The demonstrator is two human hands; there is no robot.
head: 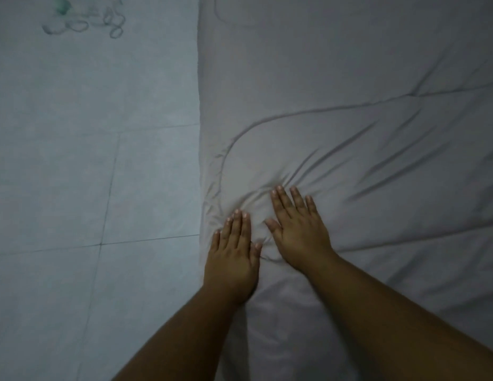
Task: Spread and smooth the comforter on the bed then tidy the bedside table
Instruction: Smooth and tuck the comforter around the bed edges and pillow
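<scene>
A pale grey quilted comforter [350, 92] covers the bed and fills the right two thirds of the view. Its left edge runs straight down beside the floor. My left hand [233, 257] lies flat on the comforter close to that edge, fingers straight and together. My right hand [297, 229] presses flat a little further in, fingers spread. Wrinkles bunch up between and just beyond my fingertips, and longer creases fan out to the right. The bedside table is out of view.
Light tiled floor [88, 174] lies left of the bed. A faint green and dark scribble mark [83, 20] shows on the floor at the top left.
</scene>
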